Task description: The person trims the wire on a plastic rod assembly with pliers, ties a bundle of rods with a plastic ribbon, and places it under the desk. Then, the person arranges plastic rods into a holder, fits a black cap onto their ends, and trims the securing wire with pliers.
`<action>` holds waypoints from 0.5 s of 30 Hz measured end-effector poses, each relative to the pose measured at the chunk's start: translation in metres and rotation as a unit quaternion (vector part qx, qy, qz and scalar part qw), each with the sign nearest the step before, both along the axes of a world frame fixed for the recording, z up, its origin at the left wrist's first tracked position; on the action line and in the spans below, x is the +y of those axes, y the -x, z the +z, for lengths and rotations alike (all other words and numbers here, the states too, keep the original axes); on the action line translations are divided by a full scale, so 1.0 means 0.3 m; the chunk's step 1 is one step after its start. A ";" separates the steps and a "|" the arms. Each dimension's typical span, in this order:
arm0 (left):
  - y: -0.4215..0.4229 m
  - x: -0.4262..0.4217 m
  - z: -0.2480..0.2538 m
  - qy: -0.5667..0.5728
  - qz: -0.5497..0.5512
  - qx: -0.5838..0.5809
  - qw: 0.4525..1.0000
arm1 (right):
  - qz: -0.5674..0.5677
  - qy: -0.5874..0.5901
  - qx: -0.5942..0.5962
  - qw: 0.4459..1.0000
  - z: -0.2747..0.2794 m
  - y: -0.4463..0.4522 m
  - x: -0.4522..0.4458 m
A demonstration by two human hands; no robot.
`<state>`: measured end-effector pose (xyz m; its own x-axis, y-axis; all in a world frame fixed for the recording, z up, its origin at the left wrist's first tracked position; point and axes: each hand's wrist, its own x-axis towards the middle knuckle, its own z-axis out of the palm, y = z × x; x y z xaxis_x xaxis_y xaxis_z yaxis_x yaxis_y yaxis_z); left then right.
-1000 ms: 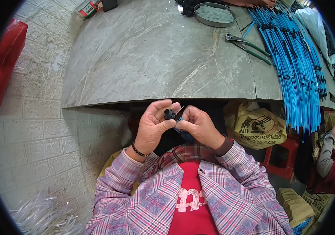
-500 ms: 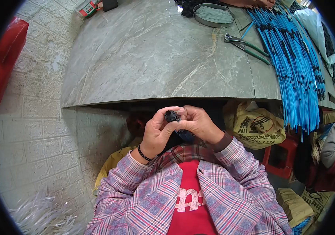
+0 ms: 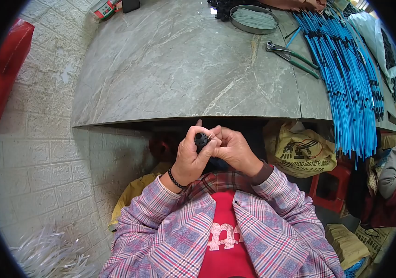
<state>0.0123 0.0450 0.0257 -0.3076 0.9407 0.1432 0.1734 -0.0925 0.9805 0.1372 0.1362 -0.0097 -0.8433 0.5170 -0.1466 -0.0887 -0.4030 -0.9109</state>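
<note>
My left hand (image 3: pixel 191 155) is closed round a small black round part (image 3: pixel 201 140), whose end with a hole faces up between thumb and forefinger. Touching it from the other side, my right hand (image 3: pixel 236 150) pinches a thin pale wire-like piece (image 3: pixel 211 136) at the part's edge. Both hands are together in front of my chest, just below the table's front edge. The lower end of the black part is hidden by my fingers.
The grey stone-patterned table (image 3: pixel 174 69) bears green-handled pincers (image 3: pixel 293 58), a round tray of thin pale pieces (image 3: pixel 254 19) and blue rods (image 3: pixel 351 83) overhanging its edge. A printed sack (image 3: pixel 304 150) and red stool (image 3: pixel 330 185) stand below. A co-worker's sleeve (image 3: pixel 390 173) shows far right.
My left hand has turned and closed in nearer my right hand, so the black part's end now faces up. The blue strands seen below it a second ago are hidden.
</note>
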 end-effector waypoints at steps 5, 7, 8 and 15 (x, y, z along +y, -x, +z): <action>0.014 -0.004 -0.008 0.000 0.002 -0.008 1.000 | -0.009 -0.083 -0.032 0.996 0.014 -0.005 -0.023; 0.023 -0.007 -0.004 0.001 -0.002 -0.007 1.000 | -0.008 -0.103 -0.036 0.994 0.019 -0.002 -0.021; 0.027 -0.008 0.000 0.004 -0.008 -0.006 1.000 | 0.001 -0.090 -0.028 0.996 0.015 -0.005 -0.015; 0.041 -0.001 0.003 -0.009 -0.059 0.006 0.998 | 0.049 -0.037 0.002 0.998 0.043 -0.016 0.021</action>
